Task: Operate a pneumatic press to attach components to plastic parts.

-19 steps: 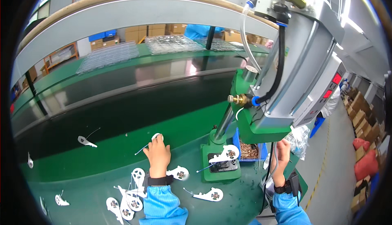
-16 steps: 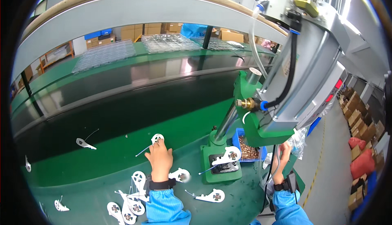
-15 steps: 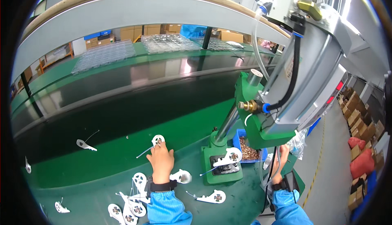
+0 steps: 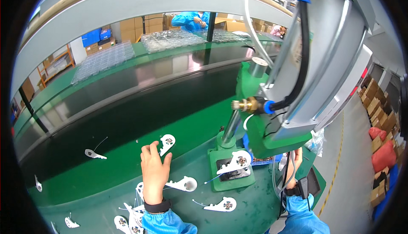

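My left hand point(image 4: 154, 170) is open, its fingers apart above the green surface. Just off its fingertips lies a white teardrop-shaped plastic part point(image 4: 169, 140) with a round metal centre. Beneath the green and silver press head point(image 4: 282, 142), my right hand point(image 4: 297, 161) is partly hidden by hoses, and its fingers do not show well enough to read. Another white plastic part point(image 4: 240, 160) with a thin wire rests on the press base point(image 4: 232, 185). To the right of my left wrist lie a white part with an open round end point(image 4: 187, 184) and a wired white part point(image 4: 226, 204).
Several white parts point(image 4: 135, 222) are piled beside my left sleeve, and others lie scattered at the left. Behind the press stands a blue bin point(image 4: 264, 162) of small copper-coloured pieces. Clear trays point(image 4: 104, 62) line the far side, where a person in blue point(image 4: 191, 20) works.
My left hand has drawn back to the left off the white part, and its fingers have spread. My right hand stays under the press head. A person in blue now shows across the line.
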The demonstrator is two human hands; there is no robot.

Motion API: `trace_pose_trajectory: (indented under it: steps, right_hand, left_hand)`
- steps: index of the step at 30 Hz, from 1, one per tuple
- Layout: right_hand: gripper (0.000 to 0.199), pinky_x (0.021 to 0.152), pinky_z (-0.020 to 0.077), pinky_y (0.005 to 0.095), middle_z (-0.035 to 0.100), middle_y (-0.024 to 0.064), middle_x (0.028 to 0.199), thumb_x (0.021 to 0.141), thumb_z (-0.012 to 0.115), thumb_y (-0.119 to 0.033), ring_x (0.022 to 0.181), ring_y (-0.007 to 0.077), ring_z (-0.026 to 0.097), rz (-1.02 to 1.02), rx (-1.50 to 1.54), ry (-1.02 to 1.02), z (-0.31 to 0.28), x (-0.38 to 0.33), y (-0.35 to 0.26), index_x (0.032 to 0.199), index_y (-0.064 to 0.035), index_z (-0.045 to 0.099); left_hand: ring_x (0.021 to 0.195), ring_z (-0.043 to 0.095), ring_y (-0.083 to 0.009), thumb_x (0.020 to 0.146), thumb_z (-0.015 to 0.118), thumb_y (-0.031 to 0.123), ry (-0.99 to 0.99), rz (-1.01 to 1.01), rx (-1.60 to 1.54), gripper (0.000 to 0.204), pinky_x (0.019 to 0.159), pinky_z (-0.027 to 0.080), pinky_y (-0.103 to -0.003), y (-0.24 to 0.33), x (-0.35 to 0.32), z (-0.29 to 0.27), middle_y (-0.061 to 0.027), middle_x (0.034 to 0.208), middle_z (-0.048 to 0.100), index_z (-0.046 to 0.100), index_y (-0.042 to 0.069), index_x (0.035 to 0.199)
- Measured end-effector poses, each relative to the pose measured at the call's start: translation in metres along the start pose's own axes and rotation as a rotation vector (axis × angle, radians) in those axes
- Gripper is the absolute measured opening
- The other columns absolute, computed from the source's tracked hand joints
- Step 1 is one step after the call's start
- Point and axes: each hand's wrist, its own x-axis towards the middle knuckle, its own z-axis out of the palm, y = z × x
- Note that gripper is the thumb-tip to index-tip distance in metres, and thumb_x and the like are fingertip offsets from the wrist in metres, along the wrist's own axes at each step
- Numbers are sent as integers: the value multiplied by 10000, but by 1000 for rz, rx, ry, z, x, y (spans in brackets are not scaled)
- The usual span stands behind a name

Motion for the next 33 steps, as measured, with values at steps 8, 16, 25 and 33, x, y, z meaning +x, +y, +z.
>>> trace_pose_trajectory:
  steps: [8,16,25,33]
  right_hand:
    - [150,611,384,195,529,20,803,880,471,-14,677,71,462,80,55,-148,3,-9,-7,1023,-19,516]
    - [218,736,424,349,557,108,887,728,608,-46,830,270,511,-393,-653,-798,12,12,-81,947,-39,600]
    - [147,732,390,375,521,109,842,735,534,-104,846,290,474,-610,-743,-1083,24,29,-52,856,-25,561]
    - [167,710,379,387,483,138,884,747,529,-107,859,303,456,-611,-659,-1095,30,9,-8,883,-11,549]
  left_hand:
    - [1113,417,-380,780,640,345,-218,-126,635,575,854,386,-501,-28,62,83,-162,1282,358,397,272,1296]
    - [814,580,-297,711,581,25,12,120,-87,351,695,468,-395,18,48,47,-143,930,517,460,166,1009]
    - [713,620,-214,829,576,148,-435,158,-384,276,669,484,-324,95,-34,12,-121,832,649,563,29,1077]
    - [628,584,-234,853,564,188,-313,118,-230,247,612,444,-339,104,-46,1,-121,749,628,536,11,1022]
